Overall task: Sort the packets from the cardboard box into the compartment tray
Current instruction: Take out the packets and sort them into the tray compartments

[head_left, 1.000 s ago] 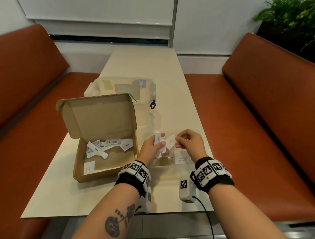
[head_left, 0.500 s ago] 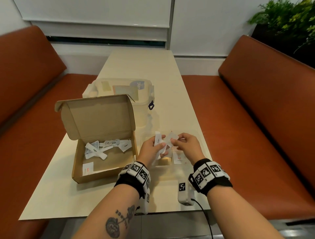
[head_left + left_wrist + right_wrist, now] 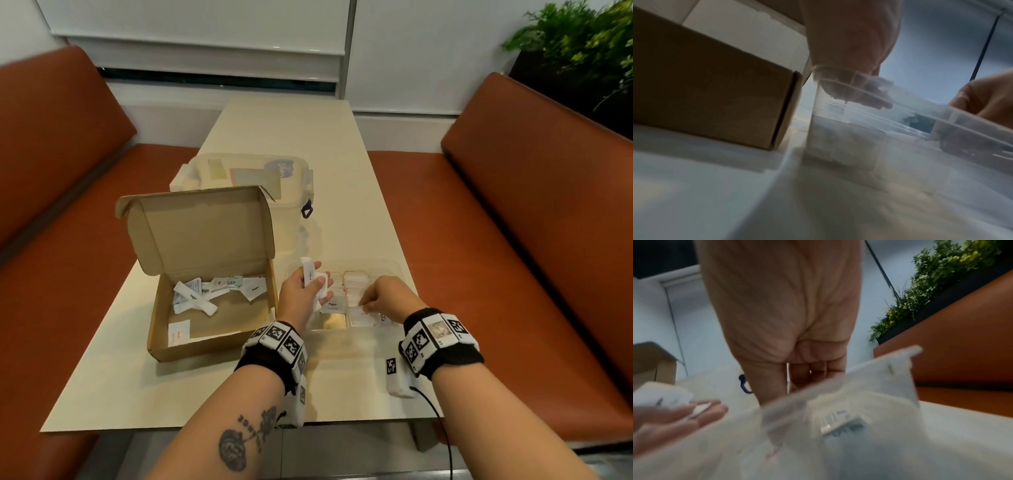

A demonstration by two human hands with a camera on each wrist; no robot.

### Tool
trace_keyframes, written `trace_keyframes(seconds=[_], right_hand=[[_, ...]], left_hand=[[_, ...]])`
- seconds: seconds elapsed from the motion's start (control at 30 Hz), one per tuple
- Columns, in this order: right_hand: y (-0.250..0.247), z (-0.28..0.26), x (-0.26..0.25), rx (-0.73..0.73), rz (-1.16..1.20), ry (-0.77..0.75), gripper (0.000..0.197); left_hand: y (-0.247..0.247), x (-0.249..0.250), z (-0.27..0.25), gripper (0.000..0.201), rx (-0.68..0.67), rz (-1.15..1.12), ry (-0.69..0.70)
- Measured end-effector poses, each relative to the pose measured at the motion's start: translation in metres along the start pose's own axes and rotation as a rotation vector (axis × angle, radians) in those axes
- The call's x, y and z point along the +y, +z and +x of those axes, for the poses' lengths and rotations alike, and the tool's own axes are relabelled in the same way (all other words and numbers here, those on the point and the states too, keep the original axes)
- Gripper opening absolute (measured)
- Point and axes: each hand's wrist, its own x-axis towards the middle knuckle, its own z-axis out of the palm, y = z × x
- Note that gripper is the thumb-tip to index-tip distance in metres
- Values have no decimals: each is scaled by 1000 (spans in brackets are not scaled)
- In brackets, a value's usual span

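Note:
The open cardboard box (image 3: 161, 318) lies on the table's left side, with several white packets (image 3: 205, 294) inside. Right of it stands the clear compartment tray (image 3: 394, 270), some compartments holding packets. My left hand (image 3: 313, 286) hovers over the tray's left end and grips a small bunch of white packets (image 3: 308, 274). My right hand (image 3: 368, 303) is low over the tray's near middle compartment, pinching a white packet with red print (image 3: 358, 313). In the right wrist view its fingers (image 3: 807, 374) curl down behind the tray rim (image 3: 879, 366). The left wrist view shows the box side (image 3: 715, 89) against the tray wall (image 3: 838, 138).
A clear lidded plastic container (image 3: 246, 178) stands behind the box. A white tagged device with a black cable (image 3: 397, 377) lies near the table's front edge. Orange benches (image 3: 513, 240) flank the table, and a plant (image 3: 575, 44) sits at the back right.
My right hand has moved down and right from the left hand's bunch, carrying one packet into the tray. The left hand stayed over the tray's left end with its packets.

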Motion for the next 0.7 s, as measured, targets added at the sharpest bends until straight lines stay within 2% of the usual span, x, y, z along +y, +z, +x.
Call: trace_keyframes(seconds=[0.23,0.33,0.53,0.7], right_hand=[[10,-1,9,60,-8,-30,7],[12,-3,9,100,29,-54,18],[21,-5,9,58,-22,-47,16],[27,-4,8,116,-40,-23,24]], left_hand=[[0,0,0,25,3,14,11],[0,-1,0,26,5,14,8],[-1,-1,0,27,2,27,1],[0,0,-2,28,-48,60,-13]])
